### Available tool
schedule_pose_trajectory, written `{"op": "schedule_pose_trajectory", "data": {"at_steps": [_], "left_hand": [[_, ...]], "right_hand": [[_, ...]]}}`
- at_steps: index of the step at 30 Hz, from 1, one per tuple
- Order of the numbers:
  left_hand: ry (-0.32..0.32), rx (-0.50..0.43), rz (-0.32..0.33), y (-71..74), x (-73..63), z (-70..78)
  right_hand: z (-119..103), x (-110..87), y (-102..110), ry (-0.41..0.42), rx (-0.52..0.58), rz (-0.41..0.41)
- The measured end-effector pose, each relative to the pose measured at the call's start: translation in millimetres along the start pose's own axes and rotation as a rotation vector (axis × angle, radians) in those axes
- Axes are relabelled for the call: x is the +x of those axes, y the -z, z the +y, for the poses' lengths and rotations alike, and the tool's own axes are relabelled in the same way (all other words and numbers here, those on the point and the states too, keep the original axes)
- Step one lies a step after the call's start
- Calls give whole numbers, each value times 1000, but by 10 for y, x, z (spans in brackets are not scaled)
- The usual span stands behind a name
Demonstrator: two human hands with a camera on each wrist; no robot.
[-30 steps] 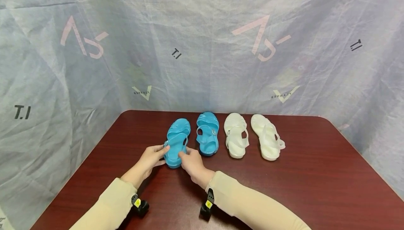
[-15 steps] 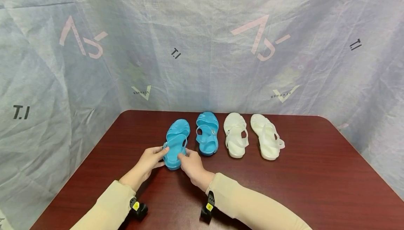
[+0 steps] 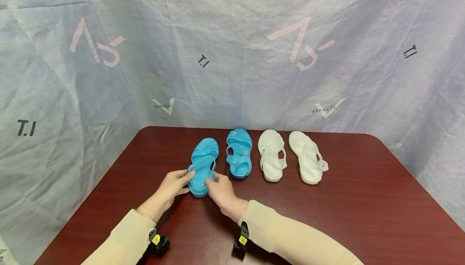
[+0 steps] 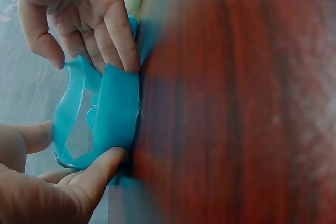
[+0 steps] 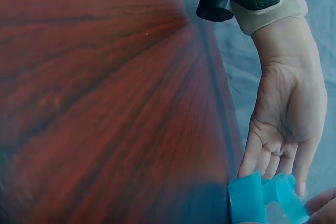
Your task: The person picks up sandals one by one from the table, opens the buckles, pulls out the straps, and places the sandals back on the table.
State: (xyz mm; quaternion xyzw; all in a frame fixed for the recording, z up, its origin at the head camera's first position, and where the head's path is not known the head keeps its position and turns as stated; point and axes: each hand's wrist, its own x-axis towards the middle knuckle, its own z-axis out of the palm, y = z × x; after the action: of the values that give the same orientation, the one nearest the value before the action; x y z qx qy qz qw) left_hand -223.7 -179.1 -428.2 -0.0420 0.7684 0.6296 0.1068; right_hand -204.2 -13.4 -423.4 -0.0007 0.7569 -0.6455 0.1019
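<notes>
A blue jelly sandal (image 3: pixel 199 176), toe pointing away and leaning a little to the right, lies between both hands at the table's left part. My left hand (image 3: pixel 173 188) holds its left side near the heel, thumb over the edge. On the opposite side my right hand (image 3: pixel 222 192) grips it with the thumb inside the rim. In the left wrist view the sandal's heel and strap (image 4: pixel 116 109) show between the two hands. In the right wrist view only the heel (image 5: pixel 247 199) and part of the strap appear. A second blue sandal (image 3: pixel 239 164) stands just right of the right hand.
Two white jelly sandals, a straight one (image 3: pixel 271 170) and a tilted one (image 3: pixel 309 172), stand in the same row further right. The dark red table (image 3: pixel 348 204) ends at the back against a hanging grey cloth (image 3: pixel 232 87).
The held blue sandal has slid slightly towards me, with both hands keeping their grip on it. The second blue sandal and the white ones have stayed in place.
</notes>
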Motion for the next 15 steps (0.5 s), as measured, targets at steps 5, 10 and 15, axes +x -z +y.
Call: {"op": "schedule_pose_trajectory", "data": {"at_steps": [5, 10, 15], "left_hand": [[6, -9, 8, 2, -6, -6], [14, -10, 4, 17, -3, -2], [32, -30, -17, 46, 12, 10]], "right_hand": [[6, 1, -1, -14, 36, -2], [12, 15, 12, -35, 113, -26], [-14, 10, 81, -25, 158, -74]]}}
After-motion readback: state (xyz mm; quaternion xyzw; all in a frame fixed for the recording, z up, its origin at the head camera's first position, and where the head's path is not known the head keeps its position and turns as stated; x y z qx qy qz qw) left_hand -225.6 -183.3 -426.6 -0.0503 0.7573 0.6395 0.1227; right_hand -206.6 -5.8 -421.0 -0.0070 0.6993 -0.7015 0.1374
